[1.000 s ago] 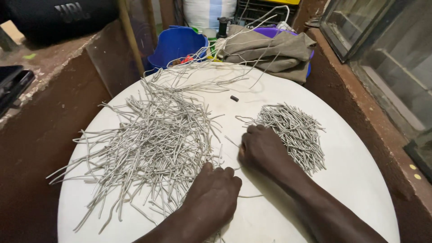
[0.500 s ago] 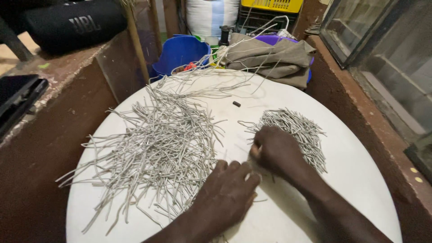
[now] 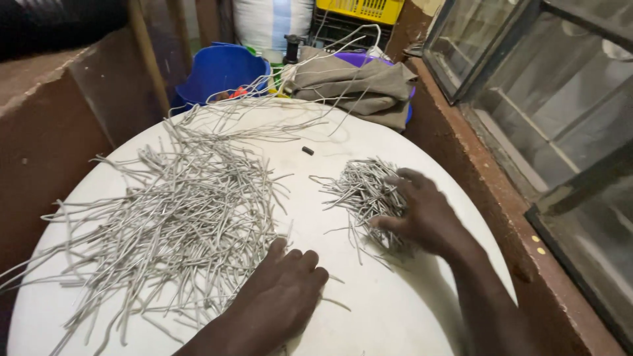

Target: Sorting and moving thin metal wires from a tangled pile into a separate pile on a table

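Note:
A round white table [image 3: 395,310] carries two heaps of thin grey wire pieces. The big loose heap [image 3: 178,211] spreads over the table's left half. A smaller, tighter pile [image 3: 359,191] lies right of centre. My left hand [image 3: 283,290] rests palm down at the near edge of the big heap, its fingers bent and touching the strands. My right hand [image 3: 425,214] lies with fingers spread on the right side of the small pile, holding nothing that I can see.
A small dark bit [image 3: 307,150] lies on the table between the heaps. Behind the table stand a blue bucket [image 3: 221,69], a folded khaki cloth [image 3: 359,86] and a yellow crate [image 3: 359,9]. A glass-paned frame [image 3: 547,105] runs along the right; a brown wall [image 3: 59,125] on the left.
My right hand has moved right, from between the heaps onto the small pile, and spread its fingers. My left hand has slid a little toward the centre.

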